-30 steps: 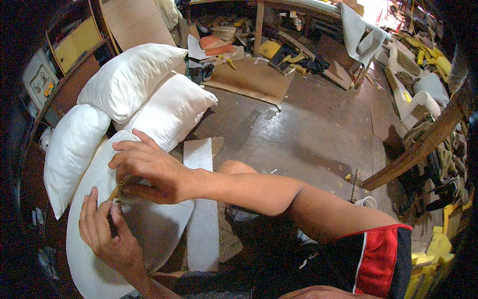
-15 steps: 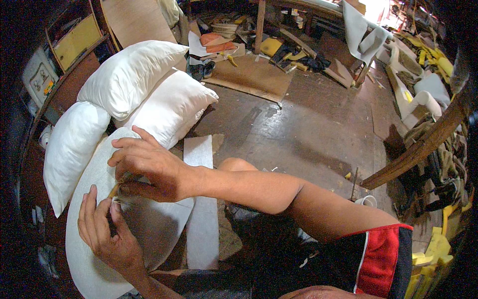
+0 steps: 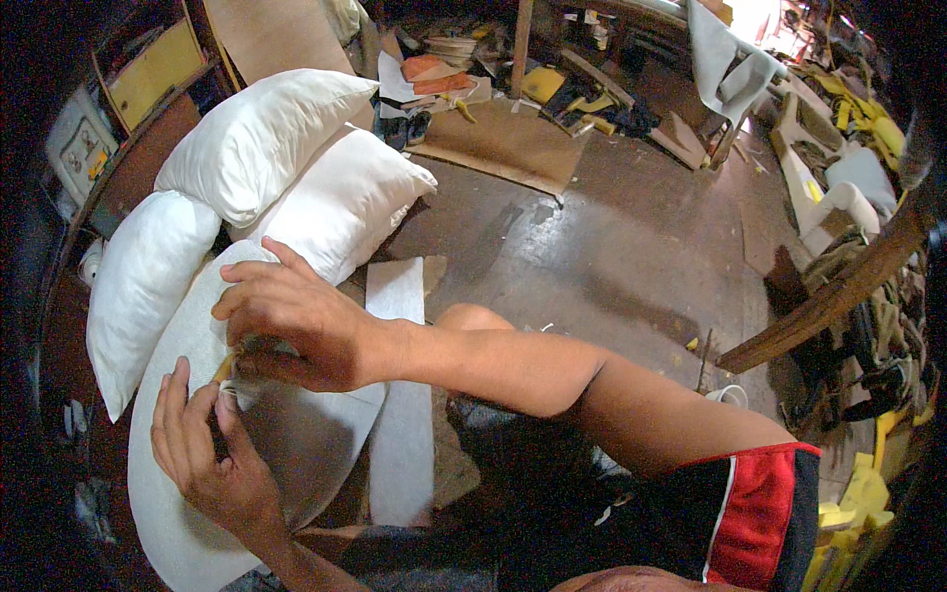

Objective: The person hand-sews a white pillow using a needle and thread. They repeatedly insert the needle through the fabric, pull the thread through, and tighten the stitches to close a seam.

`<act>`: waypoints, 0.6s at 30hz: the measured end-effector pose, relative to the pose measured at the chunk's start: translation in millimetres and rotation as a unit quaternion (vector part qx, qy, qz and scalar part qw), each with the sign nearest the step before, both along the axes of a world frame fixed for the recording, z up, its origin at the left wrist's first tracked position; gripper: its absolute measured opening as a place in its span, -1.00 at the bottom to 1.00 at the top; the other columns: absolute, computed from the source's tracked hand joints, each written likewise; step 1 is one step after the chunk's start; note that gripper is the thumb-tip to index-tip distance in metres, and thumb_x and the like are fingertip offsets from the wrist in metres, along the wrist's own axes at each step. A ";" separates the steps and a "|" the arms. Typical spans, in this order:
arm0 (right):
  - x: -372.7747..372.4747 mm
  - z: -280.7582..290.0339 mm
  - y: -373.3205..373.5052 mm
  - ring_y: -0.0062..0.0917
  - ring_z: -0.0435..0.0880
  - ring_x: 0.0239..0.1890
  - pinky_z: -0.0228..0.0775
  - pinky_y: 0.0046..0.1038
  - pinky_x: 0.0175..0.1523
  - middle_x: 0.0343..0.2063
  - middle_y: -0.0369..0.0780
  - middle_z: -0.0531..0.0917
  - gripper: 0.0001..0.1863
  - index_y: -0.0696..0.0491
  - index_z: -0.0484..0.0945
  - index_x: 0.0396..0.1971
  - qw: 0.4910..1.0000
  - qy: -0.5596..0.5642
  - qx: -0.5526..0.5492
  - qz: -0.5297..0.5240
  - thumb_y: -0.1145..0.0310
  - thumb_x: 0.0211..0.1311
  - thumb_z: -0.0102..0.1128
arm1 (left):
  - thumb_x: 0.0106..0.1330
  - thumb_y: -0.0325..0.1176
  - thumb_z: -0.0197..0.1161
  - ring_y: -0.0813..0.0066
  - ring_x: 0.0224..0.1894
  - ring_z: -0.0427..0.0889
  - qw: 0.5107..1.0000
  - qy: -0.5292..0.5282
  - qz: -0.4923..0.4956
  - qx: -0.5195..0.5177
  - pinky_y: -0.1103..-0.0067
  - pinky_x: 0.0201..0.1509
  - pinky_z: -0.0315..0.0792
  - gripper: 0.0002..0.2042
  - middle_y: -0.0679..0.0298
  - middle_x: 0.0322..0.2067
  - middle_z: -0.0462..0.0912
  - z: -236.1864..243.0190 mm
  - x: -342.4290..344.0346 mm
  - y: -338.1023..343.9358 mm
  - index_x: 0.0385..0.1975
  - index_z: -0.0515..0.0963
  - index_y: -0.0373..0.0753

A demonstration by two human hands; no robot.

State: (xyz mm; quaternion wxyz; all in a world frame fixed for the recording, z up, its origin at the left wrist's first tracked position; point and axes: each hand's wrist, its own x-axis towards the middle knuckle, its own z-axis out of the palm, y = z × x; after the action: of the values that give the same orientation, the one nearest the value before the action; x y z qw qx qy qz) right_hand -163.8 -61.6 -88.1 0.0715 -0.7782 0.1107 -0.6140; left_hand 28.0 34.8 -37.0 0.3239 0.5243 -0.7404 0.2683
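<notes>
My left hand (image 3: 212,464) pinches with thumb and index finger at a small yellowish piece (image 3: 223,369) with whitish wisps, on a large curved off-white sheet (image 3: 168,523). Just above it, my right hand (image 3: 291,331) is bent over the same spot, thumb and index finger closed and other fingers curled loosely; what its fingertips grip is hidden in shadow. Both hands are close together over the sheet. Beyond them lie three white pillows, one upper (image 3: 256,138), one at left (image 3: 148,286) and one at right (image 3: 345,197). A long white strip (image 3: 400,454) lies right of the sheet.
Brown floor (image 3: 612,247) stretches right of the pillows, with a cardboard panel (image 3: 493,148) and scraps behind. A wooden beam (image 3: 819,296) curves along the right, beside cloth and yellow foam (image 3: 853,498). A white cup (image 3: 727,395) stands near my right arm. A shelf (image 3: 148,69) is at top left.
The surroundings and both hands appear slightly higher in the picture, as the view has shifted a little. My fingers keep nearly the same pose at the same spot on the sheet.
</notes>
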 end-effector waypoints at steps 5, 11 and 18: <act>11.2 5.5 -5.5 -0.10 0.42 0.40 -0.16 0.28 0.51 0.11 -0.22 0.61 -0.65 -0.08 0.51 -0.08 1.000 0.014 0.015 0.004 0.34 0.19 0.47 | 0.47 -0.36 0.23 -0.01 0.26 0.56 1.000 0.002 0.012 -0.006 0.18 0.40 0.31 -0.86 0.10 0.18 0.67 4.1 9.5 0.6 -0.17 0.66 -0.26; 6.2 5.4 -7.5 -0.20 0.52 0.34 0.05 0.01 0.53 0.03 -0.26 0.71 -0.69 -0.06 0.67 -0.12 0.999 -0.039 0.021 0.003 0.45 0.12 0.49 | 0.36 -0.30 0.34 0.10 0.19 0.63 0.999 -0.001 -0.018 -0.036 0.27 0.34 0.35 -0.87 0.15 0.09 0.73 20.0 1.4 2.7 -0.24 0.70 -0.19; -0.2 35.3 10.0 -0.22 0.44 0.43 -0.05 0.05 0.57 0.16 -0.27 0.69 -0.64 -0.06 0.68 -0.04 0.996 0.050 0.039 -0.064 0.47 0.12 0.44 | 0.25 -0.46 0.39 0.10 0.19 0.64 0.991 0.100 -0.080 -0.035 0.28 0.35 0.36 -0.87 0.15 0.06 0.75 28.9 6.3 2.1 -0.22 0.68 -0.23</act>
State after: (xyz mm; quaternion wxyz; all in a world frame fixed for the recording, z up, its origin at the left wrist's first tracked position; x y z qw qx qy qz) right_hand -164.0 -51.6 -52.8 0.0563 -0.7962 0.1874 -0.5725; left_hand 34.3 36.9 -8.2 0.4348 0.4757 -0.7341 0.2140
